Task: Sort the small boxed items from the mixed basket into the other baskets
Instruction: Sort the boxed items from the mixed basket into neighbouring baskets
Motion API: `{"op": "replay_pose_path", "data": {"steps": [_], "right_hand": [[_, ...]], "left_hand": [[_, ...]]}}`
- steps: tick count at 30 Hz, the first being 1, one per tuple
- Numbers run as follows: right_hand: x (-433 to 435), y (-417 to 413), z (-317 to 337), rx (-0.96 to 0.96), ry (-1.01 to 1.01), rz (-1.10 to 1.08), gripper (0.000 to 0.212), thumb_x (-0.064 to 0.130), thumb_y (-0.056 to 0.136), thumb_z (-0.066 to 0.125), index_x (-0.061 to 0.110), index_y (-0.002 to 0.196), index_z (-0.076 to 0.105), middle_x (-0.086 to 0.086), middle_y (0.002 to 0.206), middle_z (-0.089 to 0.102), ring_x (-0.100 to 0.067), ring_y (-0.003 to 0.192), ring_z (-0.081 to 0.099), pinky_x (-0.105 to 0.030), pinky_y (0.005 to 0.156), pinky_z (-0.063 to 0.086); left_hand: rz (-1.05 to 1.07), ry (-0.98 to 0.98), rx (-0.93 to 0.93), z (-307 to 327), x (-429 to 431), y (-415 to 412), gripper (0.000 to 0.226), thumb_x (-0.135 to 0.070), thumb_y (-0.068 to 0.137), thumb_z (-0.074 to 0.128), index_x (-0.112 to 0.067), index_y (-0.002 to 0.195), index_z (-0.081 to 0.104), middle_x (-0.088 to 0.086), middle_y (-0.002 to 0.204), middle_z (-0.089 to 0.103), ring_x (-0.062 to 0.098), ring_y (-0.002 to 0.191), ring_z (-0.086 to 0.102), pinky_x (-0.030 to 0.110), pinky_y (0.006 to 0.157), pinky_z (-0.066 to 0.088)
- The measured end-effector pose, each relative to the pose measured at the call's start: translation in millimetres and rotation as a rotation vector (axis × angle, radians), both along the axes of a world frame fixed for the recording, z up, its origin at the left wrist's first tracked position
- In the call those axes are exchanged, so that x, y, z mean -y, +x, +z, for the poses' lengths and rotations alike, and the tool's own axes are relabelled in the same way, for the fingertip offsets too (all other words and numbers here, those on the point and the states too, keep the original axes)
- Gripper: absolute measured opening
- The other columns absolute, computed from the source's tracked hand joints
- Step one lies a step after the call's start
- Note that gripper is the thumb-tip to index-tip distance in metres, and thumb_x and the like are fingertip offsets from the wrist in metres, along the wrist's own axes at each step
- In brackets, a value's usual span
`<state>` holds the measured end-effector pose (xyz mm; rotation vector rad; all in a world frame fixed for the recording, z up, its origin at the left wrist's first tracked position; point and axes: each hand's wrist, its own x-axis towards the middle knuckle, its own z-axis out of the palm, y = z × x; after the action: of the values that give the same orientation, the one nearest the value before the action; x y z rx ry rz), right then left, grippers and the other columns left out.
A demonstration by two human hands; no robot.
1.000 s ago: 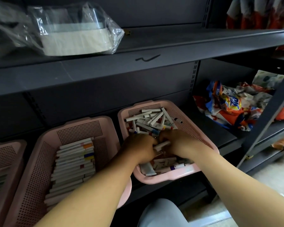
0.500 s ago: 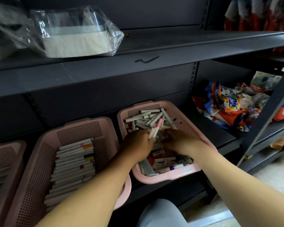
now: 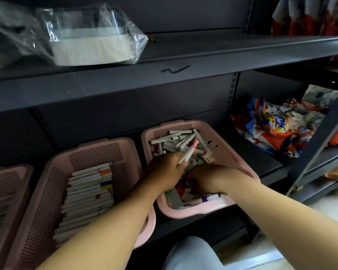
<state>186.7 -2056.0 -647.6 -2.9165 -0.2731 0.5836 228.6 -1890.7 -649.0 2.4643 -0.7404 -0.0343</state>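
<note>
"Going left to right, what have you got?"

"At the far left, a pink perforated plastic basket [image 3: 6, 184] that is mostly cut off. Next to it is the middle pink perforated basket [image 3: 53, 172], with slim white boxes [image 3: 88, 190] stacked flat in a row. Then my left hand [image 3: 165, 172], clenched around one slim white box with a pink end [image 3: 189, 152] above the pink mixed basket [image 3: 234, 158]."

"How does it handle?"

"I'd judge it light, stiff cardboard, a bit smooth and easy to crush. Best pinched mid-length on the long sides, as I have it now."

"And the other hand?"

"My right hand [image 3: 205, 178] is just beside the left, fingers buried in the loose jumbled boxes [image 3: 176, 141]. I cannot tell whether it grips anything. The jumble lies under and beyond both hands."
</note>
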Motion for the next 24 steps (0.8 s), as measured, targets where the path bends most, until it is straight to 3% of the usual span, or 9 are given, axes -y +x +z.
{"op": "replay_pose_path", "data": {"steps": [5, 7, 9, 13, 16, 21, 24], "right_hand": [[-6.6, 1.1, 0.2, 0.020, -0.113, -0.004, 0.043, 0.031, 0.095, 0.063, 0.026, 0.137, 0.054, 0.003, 0.111, 0.061, -0.014, 0.089, 0.057, -0.026, 0.075, 0.045], [-5.2, 3.4, -0.8, 0.021, -0.094, -0.024, 0.038, 0.030, 0.095, 0.063, 0.024, 0.132, 0.057, 0.001, 0.108, 0.061, -0.018, 0.095, 0.061, -0.030, 0.079, 0.049], [-4.5, 5.1, 0.5, 0.008, -0.075, -0.043, 0.034, 0.031, 0.096, 0.062, 0.023, 0.129, 0.059, -0.003, 0.116, 0.064, -0.023, 0.106, 0.064, -0.036, 0.088, 0.052], [-4.8, 3.9, -3.5, 0.008, -0.149, -0.010, 0.041, 0.038, 0.093, 0.064, 0.025, 0.132, 0.058, 0.002, 0.114, 0.063, -0.016, 0.098, 0.061, -0.030, 0.087, 0.051], [0.3, 9.5, -6.6, 0.051, -0.043, -0.130, 0.037, 0.034, 0.096, 0.060, 0.029, 0.132, 0.055, 0.004, 0.109, 0.063, -0.014, 0.093, 0.062, -0.030, 0.085, 0.053], [6.1, 16.1, 13.5, 0.193, 0.181, -0.313, 0.032, 0.037, 0.100, 0.051, 0.033, 0.132, 0.054, 0.000, 0.129, 0.060, -0.019, 0.107, 0.059, -0.033, 0.085, 0.048], [3.7, 12.7, 23.5, 0.212, 0.202, -0.327, 0.029, 0.036, 0.103, 0.047, 0.027, 0.129, 0.058, 0.004, 0.113, 0.060, -0.014, 0.092, 0.058, -0.026, 0.069, 0.044]], "left_hand": [[0.016, -0.032, -0.025, -3.7, -0.6, 3.7, 0.028, -0.046, 0.105, 0.052, -0.036, 0.129, 0.063, -0.013, 0.091, 0.067, 0.007, 0.079, 0.060, 0.024, 0.064, 0.042], [0.014, -0.058, -0.050, -4.1, -0.8, 4.2, 0.027, -0.046, 0.105, 0.052, -0.036, 0.126, 0.065, -0.015, 0.085, 0.066, 0.000, 0.078, 0.060, 0.023, 0.066, 0.045], [0.010, -0.074, -0.067, -4.5, -1.0, 5.5, 0.027, -0.048, 0.104, 0.052, -0.037, 0.126, 0.065, -0.014, 0.088, 0.068, 0.002, 0.081, 0.063, 0.025, 0.070, 0.048], [0.011, -0.115, -0.110, -5.4, -1.6, 7.2, 0.025, -0.049, 0.103, 0.053, -0.038, 0.121, 0.066, -0.014, 0.091, 0.070, 0.010, 0.086, 0.067, 0.029, 0.073, 0.050], [0.014, -0.181, -0.142, -2.4, -1.2, 6.9, 0.019, -0.045, 0.103, 0.054, -0.036, 0.112, 0.068, -0.013, 0.083, 0.072, 0.009, 0.081, 0.069, 0.031, 0.074, 0.055], [0.071, -0.339, -0.170, 10.8, -6.9, 6.9, 0.022, -0.036, 0.104, 0.059, -0.030, 0.083, 0.065, -0.015, 0.063, 0.064, 0.012, 0.066, 0.063, 0.037, 0.070, 0.055], [0.080, -0.343, -0.117, 29.8, -22.2, 8.3, 0.021, -0.038, 0.103, 0.060, -0.026, 0.088, 0.068, -0.008, 0.070, 0.064, 0.014, 0.068, 0.063, 0.035, 0.064, 0.050]]}}
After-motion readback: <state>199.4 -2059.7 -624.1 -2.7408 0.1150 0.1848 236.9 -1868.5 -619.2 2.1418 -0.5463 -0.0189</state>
